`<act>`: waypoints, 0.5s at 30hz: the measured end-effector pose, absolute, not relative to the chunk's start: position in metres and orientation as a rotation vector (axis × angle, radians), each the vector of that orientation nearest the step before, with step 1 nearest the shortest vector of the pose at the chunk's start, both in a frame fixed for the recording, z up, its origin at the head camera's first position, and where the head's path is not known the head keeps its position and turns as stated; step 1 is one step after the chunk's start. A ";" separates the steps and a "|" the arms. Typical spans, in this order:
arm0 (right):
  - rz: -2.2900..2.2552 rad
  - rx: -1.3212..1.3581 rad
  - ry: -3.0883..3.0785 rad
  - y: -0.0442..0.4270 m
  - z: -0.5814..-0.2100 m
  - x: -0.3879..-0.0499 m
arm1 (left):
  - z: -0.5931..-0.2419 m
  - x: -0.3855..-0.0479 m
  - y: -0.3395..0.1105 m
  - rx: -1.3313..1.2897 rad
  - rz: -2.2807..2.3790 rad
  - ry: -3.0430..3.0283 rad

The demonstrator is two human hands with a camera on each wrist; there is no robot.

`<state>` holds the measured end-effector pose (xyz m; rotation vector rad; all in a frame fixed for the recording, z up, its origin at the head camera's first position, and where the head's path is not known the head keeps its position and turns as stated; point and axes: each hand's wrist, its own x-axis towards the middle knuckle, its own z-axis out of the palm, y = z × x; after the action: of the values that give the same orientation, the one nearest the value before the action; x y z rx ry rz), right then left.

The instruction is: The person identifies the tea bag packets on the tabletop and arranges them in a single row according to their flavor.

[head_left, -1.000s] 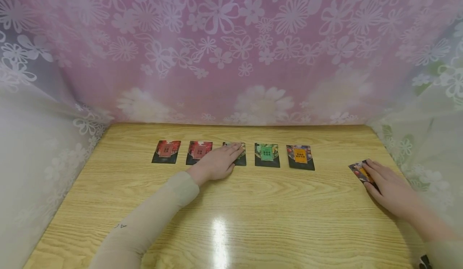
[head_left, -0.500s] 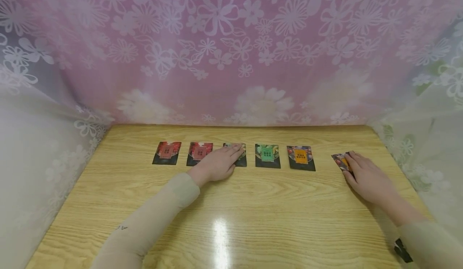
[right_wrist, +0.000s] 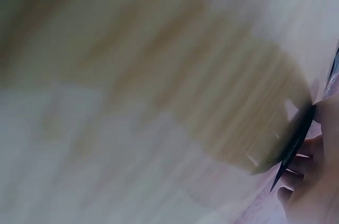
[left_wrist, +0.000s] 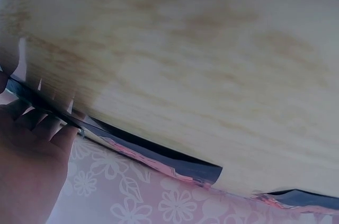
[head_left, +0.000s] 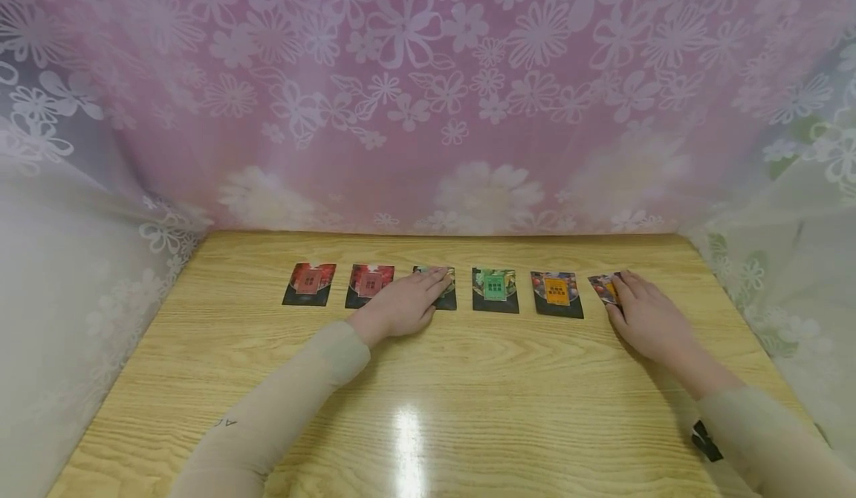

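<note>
Several dark seasoning packets with coloured labels lie in a row on the wooden table in the head view. My left hand (head_left: 405,301) rests with extended fingers over the middle packet (head_left: 446,301), hiding most of it. Left of that hand are two red-labelled packets (head_left: 310,284); to its right come a green-labelled packet (head_left: 495,290) and an orange-labelled one (head_left: 557,294). At the row's right end my right hand (head_left: 650,319) holds another packet (head_left: 604,290), tilted. In the right wrist view, thumb and fingers meet this packet's dark edge (right_wrist: 293,147).
The wooden table (head_left: 508,409) ends at a pink floral curtain (head_left: 441,149) behind. Pale floral sheets (head_left: 60,297) hang along both sides. A small black object (head_left: 706,442) shows by the right sleeve.
My right hand has moved left and slightly away from me with its packet, close to the orange-labelled one in the row. My left hand has stayed on the middle packet.
</note>
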<state>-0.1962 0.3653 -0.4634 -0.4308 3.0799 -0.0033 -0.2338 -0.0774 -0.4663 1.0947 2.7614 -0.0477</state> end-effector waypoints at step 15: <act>-0.178 -0.657 3.144 0.388 -0.464 -0.192 | -0.467 -0.234 -0.078 1.087 -0.047 2.762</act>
<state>-0.1924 0.3879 -0.4642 -0.6567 3.1443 -0.1779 -0.2341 -0.0775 -0.4674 1.0867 2.7625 -0.0473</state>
